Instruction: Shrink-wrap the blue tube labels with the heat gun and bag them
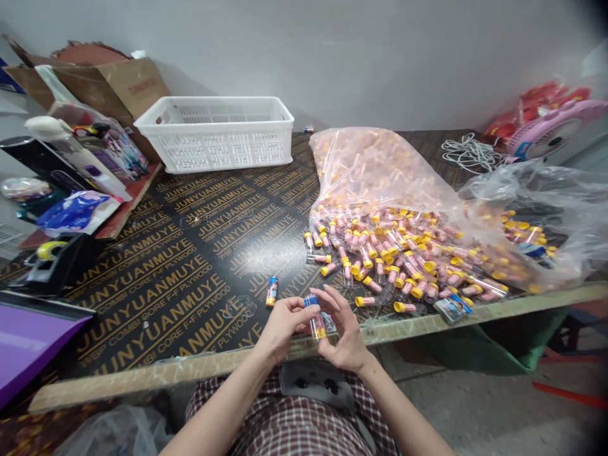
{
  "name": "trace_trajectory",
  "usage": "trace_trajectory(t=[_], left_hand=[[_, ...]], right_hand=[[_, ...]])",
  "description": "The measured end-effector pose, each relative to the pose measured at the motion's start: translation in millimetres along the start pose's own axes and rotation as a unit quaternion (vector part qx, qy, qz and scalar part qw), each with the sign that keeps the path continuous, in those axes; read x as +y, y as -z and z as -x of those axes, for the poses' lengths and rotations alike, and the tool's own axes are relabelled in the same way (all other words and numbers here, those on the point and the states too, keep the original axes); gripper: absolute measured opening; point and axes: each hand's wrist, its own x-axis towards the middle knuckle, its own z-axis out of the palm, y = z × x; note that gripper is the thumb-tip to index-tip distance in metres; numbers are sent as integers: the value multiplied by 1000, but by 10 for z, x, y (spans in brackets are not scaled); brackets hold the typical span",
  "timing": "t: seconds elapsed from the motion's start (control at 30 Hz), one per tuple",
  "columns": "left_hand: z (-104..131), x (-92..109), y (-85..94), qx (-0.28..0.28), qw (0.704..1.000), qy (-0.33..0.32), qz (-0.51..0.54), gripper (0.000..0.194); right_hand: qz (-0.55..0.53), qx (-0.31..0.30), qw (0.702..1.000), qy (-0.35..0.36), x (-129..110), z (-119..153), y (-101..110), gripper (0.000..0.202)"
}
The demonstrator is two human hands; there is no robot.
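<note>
In front of my body, over the table's front edge, my left hand [285,326] pinches a small clear tube [316,318] with a blue end and a yellow cap. Around the tube's right side curves my right hand [346,332], its thumb near the yellow cap and its fingers arched near the blue end. A bit of printed film or label shows between the hands, partly hidden. Just left of them a tube with a blue printed label [272,291] lies on the table. To the right spreads a pile of clear tubes with yellow caps and pink contents [380,247].
A large plastic bag of tubes [370,158] lies behind the pile. A white basket [218,145] stands at the back. Printed labels [453,308] lie at the front edge. At right are a pink fan [551,136] and white cable [470,154]; at left, a tape dispenser [57,263].
</note>
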Motion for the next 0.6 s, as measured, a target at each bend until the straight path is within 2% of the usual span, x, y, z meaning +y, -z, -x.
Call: trace_trajectory(t=[0.07,0.13,0.2,0.27,0.33,0.4,0.47,0.6], left_hand=[[-56,76,103,26,998,-28,-52,44],[-149,202,284,104,975,-101,-170,47],[-267,338,505,192,912,-168,-322,50],[-386,435,705,234,845,-177,-447,47],[-479,466,837,241,804,-148,-524,42],[-529,444,902,248,780,-124,-561,40],[-531,402,933,252,771,-109,-575,39],[-435,376,959,242,757,-94,-599,41]], right_hand=[[12,-18,1000,-7,1,-36,43,87],[42,-8,999,-15,39,-88,133,87],[104,39,994,-26,126,-160,260,84],[196,72,977,-33,255,-250,394,73],[289,60,955,-23,398,-349,505,59],[351,15,936,-1,525,-443,572,48],[385,-37,922,22,617,-525,596,44],[419,-126,897,66,719,-650,570,50]])
